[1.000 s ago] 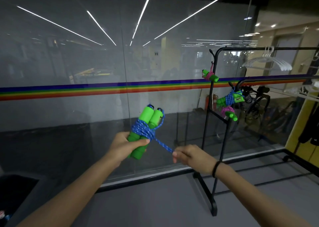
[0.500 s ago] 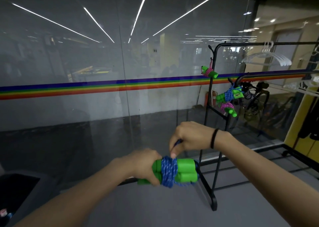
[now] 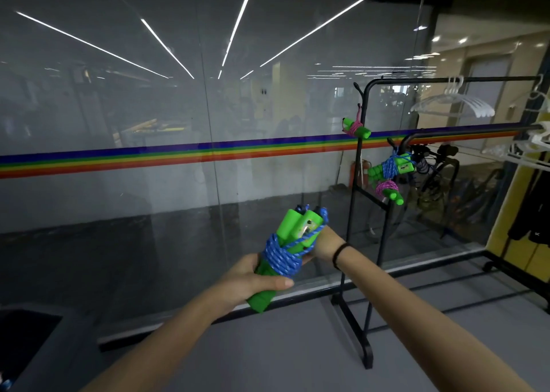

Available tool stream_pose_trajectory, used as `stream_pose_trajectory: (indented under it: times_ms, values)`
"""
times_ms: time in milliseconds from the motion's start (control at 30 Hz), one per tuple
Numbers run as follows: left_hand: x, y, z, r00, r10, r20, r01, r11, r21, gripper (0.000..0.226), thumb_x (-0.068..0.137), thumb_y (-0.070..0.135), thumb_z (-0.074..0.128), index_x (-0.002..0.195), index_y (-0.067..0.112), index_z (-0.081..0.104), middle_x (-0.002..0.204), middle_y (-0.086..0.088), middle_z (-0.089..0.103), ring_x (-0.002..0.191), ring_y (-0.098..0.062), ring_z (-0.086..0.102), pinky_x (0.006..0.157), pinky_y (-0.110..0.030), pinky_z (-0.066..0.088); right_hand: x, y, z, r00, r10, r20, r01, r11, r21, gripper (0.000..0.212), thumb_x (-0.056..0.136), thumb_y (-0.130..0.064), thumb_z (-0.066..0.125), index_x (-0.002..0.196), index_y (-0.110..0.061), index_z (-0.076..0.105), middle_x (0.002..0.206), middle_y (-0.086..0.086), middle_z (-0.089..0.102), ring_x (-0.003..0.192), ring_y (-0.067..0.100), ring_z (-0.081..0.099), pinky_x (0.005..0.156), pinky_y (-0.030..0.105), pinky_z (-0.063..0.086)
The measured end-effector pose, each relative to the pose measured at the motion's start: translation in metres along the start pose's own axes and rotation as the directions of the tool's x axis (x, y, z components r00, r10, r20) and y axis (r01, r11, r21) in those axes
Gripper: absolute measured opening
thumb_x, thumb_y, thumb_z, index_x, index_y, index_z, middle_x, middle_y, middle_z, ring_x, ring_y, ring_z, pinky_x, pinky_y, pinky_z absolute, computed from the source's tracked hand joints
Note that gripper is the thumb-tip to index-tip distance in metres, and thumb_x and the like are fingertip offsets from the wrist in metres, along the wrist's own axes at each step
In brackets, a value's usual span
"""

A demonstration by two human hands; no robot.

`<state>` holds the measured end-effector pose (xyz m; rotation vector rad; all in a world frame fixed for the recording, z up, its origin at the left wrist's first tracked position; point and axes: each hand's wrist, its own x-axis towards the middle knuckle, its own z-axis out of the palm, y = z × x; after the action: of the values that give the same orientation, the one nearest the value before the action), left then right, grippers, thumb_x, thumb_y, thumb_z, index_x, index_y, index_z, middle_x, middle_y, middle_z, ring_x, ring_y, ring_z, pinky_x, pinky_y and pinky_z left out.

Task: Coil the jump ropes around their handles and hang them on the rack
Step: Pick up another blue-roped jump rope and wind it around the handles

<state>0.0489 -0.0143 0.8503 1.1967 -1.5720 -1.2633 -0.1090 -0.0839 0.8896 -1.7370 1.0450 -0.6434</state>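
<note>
The left hand (image 3: 253, 278) is clenched around the lower end of a pair of green handles (image 3: 293, 228), thumb laid across the front, holding them tilted up and to the right at chest height. A blue rope (image 3: 279, 259) is coiled in many turns around the middle of the handles, just above that hand. One strand runs from the coil diagonally up across the handles to the right hand (image 3: 323, 242), which sits behind and to the right of their upper part and grasps the strand there; most of its fingers are hidden by the bundle. A black wristband (image 3: 339, 254) circles the right wrist. Beyond the right hand stands a black rack (image 3: 361, 159), well apart from the held bundle, carrying three coiled ropes: a pink-wound one (image 3: 355, 128) high on the post, and a blue-wound one (image 3: 390, 167) with another pink-wound one (image 3: 387, 187) just below it. White hangers (image 3: 455, 105) hang on the top rail. Behind everything, a glass wall bears a rainbow stripe (image 3: 178, 156).
</note>
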Motion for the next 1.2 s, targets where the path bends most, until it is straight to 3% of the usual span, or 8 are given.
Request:
stream_pose_trajectory:
  times_ms: [33, 100, 200, 333, 600, 733, 967, 1200]
  values:
    - [0.003, -0.001, 0.002, 0.998, 0.004, -0.059, -0.001, 0.999, 0.045, 0.050, 0.058, 0.020, 0.083, 0.104, 0.011, 0.066, 0.092, 0.006, 0.072, 0.084, -0.005, 0.065, 0.074, -0.015, 0.049, 0.006, 0.002, 0.001, 0.994, 0.004, -0.112, -0.016, 0.995, -0.103, 0.011, 0.087, 0.006, 0.050, 0.084, 0.007, 0.061, 0.080, 0.013, 0.068, 0.070, 0.022, 0.068, 0.055, 0.024, 0.055]
    - [0.006, 0.000, 0.007, 0.975, 0.020, -0.220, -0.002, 0.996, 0.085, 0.034, 0.066, 0.013, 0.082, 0.096, 0.014, 0.067, 0.085, 0.005, 0.070, 0.073, -0.003, 0.062, 0.069, -0.015, 0.047, 0.017, 0.011, 0.005, 0.972, 0.040, -0.229, -0.090, 0.974, -0.208, 0.024, 0.087, 0.004, 0.047, 0.068, -0.001, 0.060, 0.051, 0.006, 0.064, 0.039, 0.008, 0.060, 0.044, 0.025, 0.054]
    - [0.009, 0.003, 0.017, 0.923, -0.035, -0.384, -0.010, 0.993, -0.116, 0.018, 0.076, 0.015, 0.073, 0.091, 0.010, 0.066, 0.073, -0.001, 0.067, 0.059, -0.008, 0.059, 0.058, -0.019, 0.049, 0.025, 0.017, 0.011, 0.941, -0.023, -0.339, -0.095, 0.940, -0.328, 0.025, 0.084, -0.017, 0.056, 0.059, -0.014, 0.059, 0.071, 0.017, 0.064, 0.063, 0.027, 0.068, 0.066, 0.041, 0.059]
    - [0.004, 0.021, 0.013, 0.945, -0.193, -0.265, -0.027, 0.760, -0.650, 0.008, 0.083, 0.013, 0.061, 0.086, 0.006, 0.064, 0.068, -0.009, 0.064, 0.046, -0.014, 0.057, 0.047, -0.023, 0.052, 0.015, 0.022, 0.014, 0.915, -0.223, -0.336, 0.120, 0.946, -0.302, 0.044, 0.088, -0.034, 0.057, 0.047, -0.022, 0.046, 0.052, 0.003, 0.048, 0.049, 0.009, 0.043, 0.053, 0.022, 0.039]
    - [-0.020, 0.020, -0.001, 0.995, -0.091, -0.047, -0.002, 0.434, -0.901, 0.046, 0.029, -0.002, 0.088, 0.071, -0.002, 0.070, 0.069, -0.012, 0.063, 0.050, -0.013, 0.058, 0.050, -0.022, 0.053, -0.003, 0.049, 0.003, 0.878, -0.393, -0.274, 0.274, 0.881, -0.386, 0.042, 0.091, -0.030, 0.053, 0.055, -0.015, 0.039, 0.051, -0.005, 0.030, 0.046, 0.006, 0.032, 0.048, 0.018, 0.026]
    - [-0.025, 0.017, 0.008, 0.986, -0.109, -0.124, -0.031, 0.617, -0.787, 0.033, 0.064, -0.002, 0.071, 0.092, 0.003, 0.056, 0.070, -0.012, 0.062, 0.048, -0.014, 0.056, 0.045, -0.023, 0.050, -0.012, 0.046, -0.007, 0.840, -0.449, -0.305, 0.293, 0.848, -0.441, 0.037, 0.089, -0.033, 0.055, 0.058, -0.014, 0.055, 0.051, 0.002, 0.042, 0.049, 0.008, 0.038, 0.048, 0.015, 0.028]
    - [-0.024, 0.028, 0.019, 0.951, 0.001, -0.308, -0.184, 0.804, -0.566, 0.051, 0.066, 0.006, 0.065, 0.113, -0.008, 0.050, 0.073, -0.016, 0.067, 0.048, -0.020, 0.057, 0.048, -0.029, 0.051, -0.044, 0.001, 0.008, 0.518, -0.757, -0.398, 0.491, 0.644, -0.587, 0.015, 0.078, -0.028, 0.068, 0.076, -0.014, 0.069, 0.072, -0.002, 0.068, 0.062, 0.006, 0.059, 0.060, 0.015, 0.045]
    - [-0.029, 0.044, 0.025, 0.934, 0.090, -0.345, -0.266, 0.819, -0.508, 0.059, 0.063, 0.006, 0.069, 0.118, -0.004, 0.048, 0.075, -0.009, 0.066, 0.054, -0.022, 0.060, 0.053, -0.033, 0.053, -0.062, -0.014, 0.020, 0.476, -0.850, -0.226, 0.647, 0.513, -0.564, 0.022, 0.088, -0.017, 0.058, 0.105, -0.005, 0.064, 0.088, 0.005, 0.060, 0.079, 0.006, 0.057, 0.074, 0.013, 0.047]
